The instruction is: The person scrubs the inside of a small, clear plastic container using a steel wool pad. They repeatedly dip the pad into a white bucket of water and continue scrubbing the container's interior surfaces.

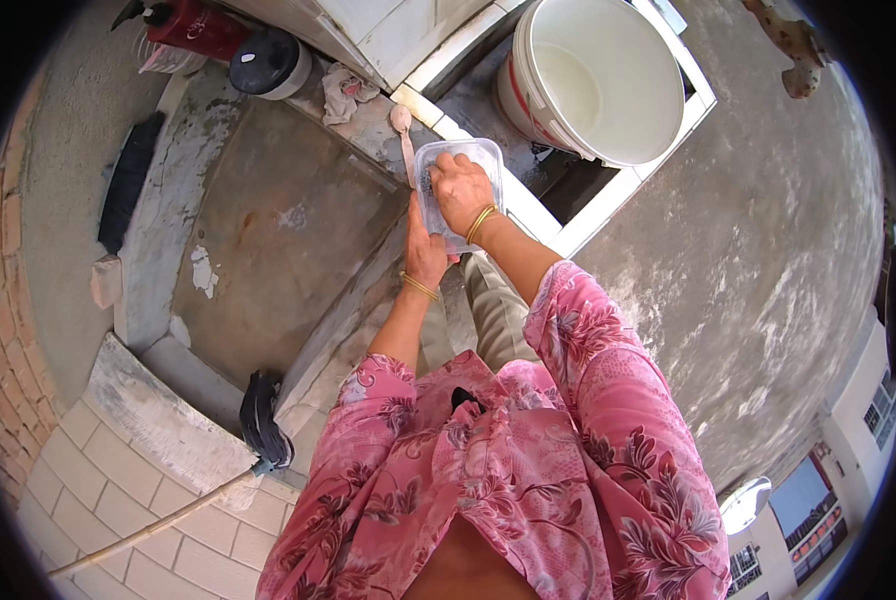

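My left hand [425,251] grips a clear plastic food container [497,161] by its near left side and holds it tilted towards me. My right hand [463,193] reaches inside, its fingers bent against the container's inner wall. Something grey and speckled shows beside those fingertips; whether they hold it is hidden. Just left of the container, a pale pinkish spoon [401,124] lies on the concrete ledge [377,139]. Beyond the container stands a large white plastic bucket [605,82] with some cloudy liquid at its bottom.
The bucket sits in a white-tiled trough [530,206]. A shallow concrete basin [290,217] lies to the left. A crumpled cloth [347,94], a black-lidded tub [268,64] and a red container [197,30] line its far edge. A mop [266,427] with black strips rests at the near corner.
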Action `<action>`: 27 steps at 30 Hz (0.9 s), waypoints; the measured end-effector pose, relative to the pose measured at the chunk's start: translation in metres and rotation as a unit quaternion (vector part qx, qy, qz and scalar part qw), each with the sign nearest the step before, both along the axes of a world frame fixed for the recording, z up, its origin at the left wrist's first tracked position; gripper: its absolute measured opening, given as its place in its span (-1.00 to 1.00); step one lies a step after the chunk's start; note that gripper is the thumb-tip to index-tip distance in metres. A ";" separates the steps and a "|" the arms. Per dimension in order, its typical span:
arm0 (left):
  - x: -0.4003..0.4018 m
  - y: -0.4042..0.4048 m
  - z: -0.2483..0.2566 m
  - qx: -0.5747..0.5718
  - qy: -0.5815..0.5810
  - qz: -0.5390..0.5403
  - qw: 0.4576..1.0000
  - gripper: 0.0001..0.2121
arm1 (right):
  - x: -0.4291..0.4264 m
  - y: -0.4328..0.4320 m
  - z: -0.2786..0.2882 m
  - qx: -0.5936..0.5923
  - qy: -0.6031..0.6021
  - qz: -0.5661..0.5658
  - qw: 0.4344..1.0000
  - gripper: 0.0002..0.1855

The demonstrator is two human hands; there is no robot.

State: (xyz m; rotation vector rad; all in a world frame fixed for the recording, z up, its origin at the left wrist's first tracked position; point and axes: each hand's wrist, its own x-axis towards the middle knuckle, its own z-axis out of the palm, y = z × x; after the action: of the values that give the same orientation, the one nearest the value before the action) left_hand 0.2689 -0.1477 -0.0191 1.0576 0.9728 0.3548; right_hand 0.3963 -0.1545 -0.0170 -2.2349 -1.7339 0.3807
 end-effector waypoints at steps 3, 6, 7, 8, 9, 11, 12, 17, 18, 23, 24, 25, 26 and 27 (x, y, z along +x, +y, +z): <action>0.002 -0.003 0.001 -0.023 -0.005 0.015 1.000 -0.28 | -0.002 -0.031 0.006 -0.089 0.000 0.181 0.979 -0.83; 0.002 -0.003 0.001 -0.001 0.004 0.010 1.000 -0.29 | 0.006 -0.020 0.006 -0.084 -0.010 0.096 0.992 -0.77; 0.000 -0.003 -0.001 0.005 0.003 0.001 1.000 -0.29 | 0.010 -0.010 0.007 -0.068 -0.012 0.063 0.996 -0.76; 0.001 -0.001 -0.004 0.011 0.003 -0.007 1.000 -0.29 | 0.016 0.002 0.008 -0.056 -0.023 0.049 0.997 -0.73; 0.002 -0.001 -0.006 0.016 -0.001 -0.018 1.000 -0.30 | 0.017 0.005 0.013 -0.079 -0.050 0.063 0.994 -0.70; -0.001 -0.003 -0.008 -0.002 0.020 -0.007 1.000 -0.30 | 0.005 -0.006 0.003 -0.063 -0.026 0.050 0.996 -0.66; 0.000 -0.002 -0.009 -0.024 0.014 0.008 1.000 -0.30 | -0.002 -0.016 0.001 -0.083 -0.027 0.083 0.993 -0.65; 0.003 -0.006 -0.007 0.028 0.032 0.027 0.999 -0.31 | 0.007 -0.013 0.011 -0.112 -0.061 0.100 0.987 -0.71; 0.005 -0.006 -0.004 0.022 0.026 0.027 0.999 -0.31 | 0.012 -0.002 0.009 -0.090 -0.090 0.059 0.990 -0.74; 0.007 -0.003 0.001 -0.019 0.018 0.059 0.998 -0.32 | -0.008 -0.028 0.008 -0.134 -0.063 0.112 0.983 -0.73; 0.008 -0.004 0.003 -0.012 0.029 0.049 0.998 -0.32 | -0.014 -0.039 0.013 -0.150 -0.048 0.129 0.979 -0.74; 0.009 -0.004 0.005 -0.005 0.040 0.039 0.998 -0.33 | -0.010 -0.039 0.012 -0.143 -0.064 0.122 0.980 -0.74; 0.010 -0.005 0.007 0.002 0.052 0.028 0.998 -0.34 | -0.003 -0.036 0.011 -0.137 -0.081 0.114 0.981 -0.75; 0.010 -0.004 0.007 0.011 0.064 0.016 0.998 -0.34 | 0.006 -0.028 0.011 -0.128 -0.096 0.104 0.982 -0.76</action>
State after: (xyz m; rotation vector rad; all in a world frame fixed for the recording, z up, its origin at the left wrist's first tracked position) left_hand 0.2793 -0.1516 -0.0123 1.0953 1.1032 0.3286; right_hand 0.4024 -0.1826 -0.0063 -2.3358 -2.1389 0.4706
